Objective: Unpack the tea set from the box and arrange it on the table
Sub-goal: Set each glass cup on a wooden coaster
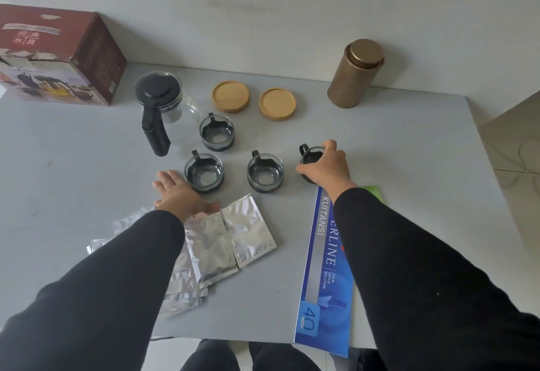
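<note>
A glass teapot (pixel 163 102) with a black lid and handle stands on the grey table (pixel 87 160). Three glass cups with black holders stand free: one (pixel 216 132) behind, one (pixel 204 172) front left, one (pixel 265 172) front middle. My right hand (pixel 325 166) grips a fourth cup (pixel 311 154) from above at the right end of the row. My left hand (pixel 179 194) lies flat with fingers spread, just left of the front-left cup and over the foil packets (pixel 248 230). The dark red tea set box (pixel 58 55) sits at the far left.
Two round wooden coasters (pixel 230 96) (pixel 277 104) lie behind the cups. A bronze tin canister (pixel 355 74) stands at the back right by the wall. A blue booklet (pixel 321 283) lies under my right forearm, reaching the table's front edge.
</note>
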`<state>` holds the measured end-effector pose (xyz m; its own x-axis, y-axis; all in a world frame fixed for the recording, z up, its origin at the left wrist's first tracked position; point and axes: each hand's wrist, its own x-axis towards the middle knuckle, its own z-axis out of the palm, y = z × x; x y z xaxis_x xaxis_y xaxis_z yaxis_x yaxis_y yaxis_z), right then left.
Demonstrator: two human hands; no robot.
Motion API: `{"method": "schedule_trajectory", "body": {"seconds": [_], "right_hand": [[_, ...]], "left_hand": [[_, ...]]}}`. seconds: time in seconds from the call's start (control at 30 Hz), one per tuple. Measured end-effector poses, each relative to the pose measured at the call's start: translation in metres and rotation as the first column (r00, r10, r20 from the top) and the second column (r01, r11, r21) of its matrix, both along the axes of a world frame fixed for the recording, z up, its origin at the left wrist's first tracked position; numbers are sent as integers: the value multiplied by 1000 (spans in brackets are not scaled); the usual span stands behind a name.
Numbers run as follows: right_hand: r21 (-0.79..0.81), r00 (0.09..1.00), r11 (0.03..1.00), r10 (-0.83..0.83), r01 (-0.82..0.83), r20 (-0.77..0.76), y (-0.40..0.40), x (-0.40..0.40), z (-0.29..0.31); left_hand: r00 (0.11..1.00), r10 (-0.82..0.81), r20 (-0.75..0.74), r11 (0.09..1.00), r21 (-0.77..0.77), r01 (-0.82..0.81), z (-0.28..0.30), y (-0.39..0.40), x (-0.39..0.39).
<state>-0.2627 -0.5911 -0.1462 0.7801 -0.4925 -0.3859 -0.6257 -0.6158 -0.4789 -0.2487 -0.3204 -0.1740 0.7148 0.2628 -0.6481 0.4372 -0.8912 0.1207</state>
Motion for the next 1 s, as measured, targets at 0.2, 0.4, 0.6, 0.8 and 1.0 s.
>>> {"method": "schedule_trajectory", "body": {"seconds": [0.2,0.4,0.6,0.8,1.0], "right_hand": [[-92,997,995,32,-25,77,0,36,19],[-57,982,987,155,-150,104,23,90,12],[-102,972,971,224,-216,74,43,140,-5],[-134,974,965,227,-224,9,43,169,-12],[-201,975,957,220,-211,22,47,165,-6]], "left_hand": [[1000,16,-2,1000,-17,-16,-6,2,0],[998,-51,-27,998,42,52,-20,7,6],[999,-43,-23,998,39,43,-22,8,6],[999,-1,-33,1000,28,2,-7,1,2],[999,6,-45,1000,6,-6,-4,3,2]]}}
